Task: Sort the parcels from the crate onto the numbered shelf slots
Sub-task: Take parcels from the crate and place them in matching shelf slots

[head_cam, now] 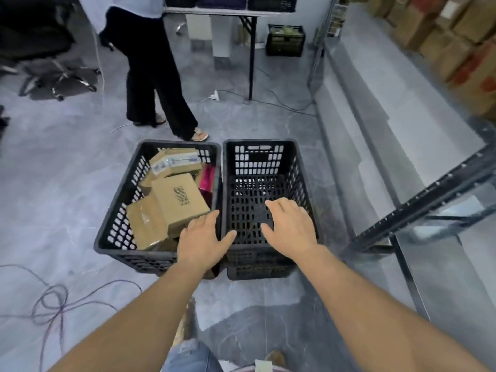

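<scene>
Head view.

- Crates: two black slotted plastic crates stand side by side on the grey floor. The left crate holds the parcels. The right crate shows its perforated bottom.
- Parcels: brown cardboard boxes lie piled at angles in the left crate. A box with a printed barcode lies on top, a labelled box behind it, and a pink box against the right wall.
- Left hand: flat, fingers spread, holding nothing, above the near right corner of the left crate.
- Right hand: flat, fingers spread, holding nothing, above the right crate.
- Shelf: a black metal rack at right, with cartons stacked beyond.
- Other: a standing person behind the crates; loose cables on the floor at left.
</scene>
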`<state>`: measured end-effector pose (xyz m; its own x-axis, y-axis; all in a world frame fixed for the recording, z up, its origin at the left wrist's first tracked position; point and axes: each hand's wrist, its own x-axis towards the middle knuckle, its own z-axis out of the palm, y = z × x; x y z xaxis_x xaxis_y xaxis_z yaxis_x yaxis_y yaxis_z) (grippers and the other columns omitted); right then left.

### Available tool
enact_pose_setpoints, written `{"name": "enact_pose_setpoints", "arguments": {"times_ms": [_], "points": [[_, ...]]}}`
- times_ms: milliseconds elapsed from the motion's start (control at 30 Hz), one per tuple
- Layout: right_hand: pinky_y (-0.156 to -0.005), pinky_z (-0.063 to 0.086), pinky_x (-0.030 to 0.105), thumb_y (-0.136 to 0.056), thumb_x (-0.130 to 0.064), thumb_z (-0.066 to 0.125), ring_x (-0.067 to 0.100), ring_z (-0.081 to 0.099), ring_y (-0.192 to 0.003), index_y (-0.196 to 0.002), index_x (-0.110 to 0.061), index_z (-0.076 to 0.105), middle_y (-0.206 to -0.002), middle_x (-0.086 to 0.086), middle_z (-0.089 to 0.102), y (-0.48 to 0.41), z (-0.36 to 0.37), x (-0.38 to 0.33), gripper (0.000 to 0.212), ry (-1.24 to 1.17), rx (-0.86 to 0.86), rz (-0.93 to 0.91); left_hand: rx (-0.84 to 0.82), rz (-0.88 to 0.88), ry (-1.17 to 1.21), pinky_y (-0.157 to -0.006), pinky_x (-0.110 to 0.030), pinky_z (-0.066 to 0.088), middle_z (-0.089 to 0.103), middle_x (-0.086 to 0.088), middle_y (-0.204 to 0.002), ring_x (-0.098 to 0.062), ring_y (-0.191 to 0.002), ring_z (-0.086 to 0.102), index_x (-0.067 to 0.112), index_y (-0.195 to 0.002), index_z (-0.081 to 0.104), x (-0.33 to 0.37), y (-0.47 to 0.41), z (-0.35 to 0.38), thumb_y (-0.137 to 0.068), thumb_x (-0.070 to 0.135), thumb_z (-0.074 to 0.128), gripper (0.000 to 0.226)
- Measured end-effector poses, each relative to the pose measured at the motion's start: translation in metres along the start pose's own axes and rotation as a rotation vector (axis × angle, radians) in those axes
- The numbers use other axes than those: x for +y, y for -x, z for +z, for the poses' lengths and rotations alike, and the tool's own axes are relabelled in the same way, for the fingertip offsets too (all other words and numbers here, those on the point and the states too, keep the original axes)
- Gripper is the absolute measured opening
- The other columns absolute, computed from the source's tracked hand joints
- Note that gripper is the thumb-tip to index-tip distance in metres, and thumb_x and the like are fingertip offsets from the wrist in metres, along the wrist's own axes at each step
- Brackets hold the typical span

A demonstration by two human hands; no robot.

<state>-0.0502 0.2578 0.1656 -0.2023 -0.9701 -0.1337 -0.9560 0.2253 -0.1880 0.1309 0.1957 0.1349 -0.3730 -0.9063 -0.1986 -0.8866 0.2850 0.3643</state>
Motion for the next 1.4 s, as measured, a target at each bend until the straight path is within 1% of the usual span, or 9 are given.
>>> {"name": "enact_pose_setpoints", "arguments": {"times_ms": [200, 533, 633, 733, 1000, 1100, 1200, 1300, 1400], "points": [[-0.105, 0.035, 0.037, -0.096, -0.039, 0.047, 0.022, 0.040, -0.128, -0.142, -0.017, 0.037, -0.138, 0.002, 0.045, -0.046, 0.014, -0.051, 0.053, -0.023, -0.035, 0.019, -0.029, -0.060, 0.149, -0.109, -0.038, 0.033, 0.038, -0.004, -0.148, -0.026, -0.135, 0.034, 0.023, -0.148, 0.026, -0.060, -0.034, -0.022, -0.090, 0.053, 0.050, 0.070], [-0.106, 0.036, 0.036, -0.096, -0.038, 0.049, 0.023, 0.033, -0.135, -0.148, -0.014, 0.028, -0.145, 0.005, 0.038, -0.145, 0.082, -0.121, 0.060, -0.097, -0.235, 0.107, -0.174, -0.273, 0.259, -0.097, -0.039, 0.042, 0.040, -0.014, -0.147, -0.034, -0.127, 0.047, 0.019, -0.152, 0.012, -0.176, -0.124, -0.027, -0.089, 0.052, 0.054, 0.083], [-0.106, 0.035, 0.034, -0.096, -0.033, 0.052, 0.025, 0.029, -0.137, -0.148, -0.011, 0.026, -0.148, 0.008, 0.034, -0.176, 0.105, -0.130, 0.062, -0.155, -0.282, 0.133, -0.234, -0.297, 0.224, -0.096, -0.038, 0.041, 0.036, -0.016, -0.148, -0.034, -0.127, 0.045, 0.011, -0.149, 0.017, -0.195, -0.150, -0.016, -0.092, 0.051, 0.051, 0.078], [-0.109, 0.030, 0.035, -0.097, -0.032, 0.051, 0.026, 0.026, -0.139, -0.149, -0.006, 0.020, -0.151, 0.010, 0.030, -0.204, 0.127, -0.136, 0.066, -0.226, -0.342, 0.172, -0.265, -0.318, 0.247, -0.099, -0.040, 0.040, 0.034, -0.016, -0.149, -0.034, -0.129, 0.043, 0.015, -0.150, 0.011, -0.208, -0.173, -0.003, -0.091, 0.048, 0.052, 0.079], [-0.102, 0.041, 0.046, -0.099, -0.033, 0.042, 0.030, 0.039, -0.130, -0.149, -0.006, 0.018, -0.143, 0.011, 0.041, -0.241, 0.177, -0.141, 0.062, -0.368, -0.495, 0.354, -0.317, -0.443, 0.460, -0.098, -0.038, 0.041, 0.050, -0.010, -0.135, -0.030, -0.122, 0.049, 0.012, -0.147, 0.019, -0.221, -0.193, 0.039, -0.089, 0.044, 0.056, 0.076], [-0.094, 0.047, 0.047, -0.097, -0.033, 0.044, 0.026, 0.051, -0.117, -0.141, -0.013, 0.033, -0.132, 0.006, 0.052, -0.242, 0.176, -0.141, 0.049, -0.485, -0.489, 0.381, -0.292, -0.518, 0.674, -0.089, -0.028, 0.039, 0.054, 0.005, -0.116, -0.022, -0.111, 0.055, 0.017, -0.140, 0.028, -0.218, -0.194, 0.039, -0.092, 0.030, 0.057, 0.058], [-0.086, 0.047, 0.038, -0.099, -0.034, 0.041, 0.019, 0.052, -0.106, -0.135, -0.022, 0.042, -0.121, -0.004, 0.054, -0.237, 0.160, -0.140, 0.038, -0.660, -0.463, 0.384, -0.273, -0.522, 0.775, -0.096, -0.035, 0.041, 0.054, 0.009, -0.113, -0.022, -0.110, 0.055, 0.027, -0.143, 0.024, -0.219, -0.191, 0.028, -0.093, 0.031, 0.055, 0.059], [-0.092, 0.042, 0.031, -0.102, -0.028, 0.038, 0.015, 0.051, -0.111, -0.133, -0.022, 0.049, -0.127, -0.002, 0.056, -0.233, 0.141, -0.140, 0.034, -0.861, -0.333, 0.431, -0.221, -0.495, 0.863, -0.102, -0.044, 0.042, 0.056, 0.011, -0.116, -0.020, -0.113, 0.055, 0.034, -0.141, 0.027, -0.223, -0.188, 0.008, -0.094, 0.031, 0.053, 0.053], [-0.100, 0.044, 0.032, -0.098, -0.024, 0.050, 0.010, 0.056, -0.109, -0.121, -0.022, 0.060, -0.121, -0.003, 0.062, -0.227, 0.122, -0.139, 0.025, -1.110, -0.261, 0.489, -0.207, -0.416, 0.932, -0.096, -0.037, 0.045, 0.056, 0.013, -0.116, -0.017, -0.112, 0.055, 0.032, -0.142, 0.034, -0.221, -0.183, -0.020, -0.097, 0.029, 0.052, 0.048]]}}
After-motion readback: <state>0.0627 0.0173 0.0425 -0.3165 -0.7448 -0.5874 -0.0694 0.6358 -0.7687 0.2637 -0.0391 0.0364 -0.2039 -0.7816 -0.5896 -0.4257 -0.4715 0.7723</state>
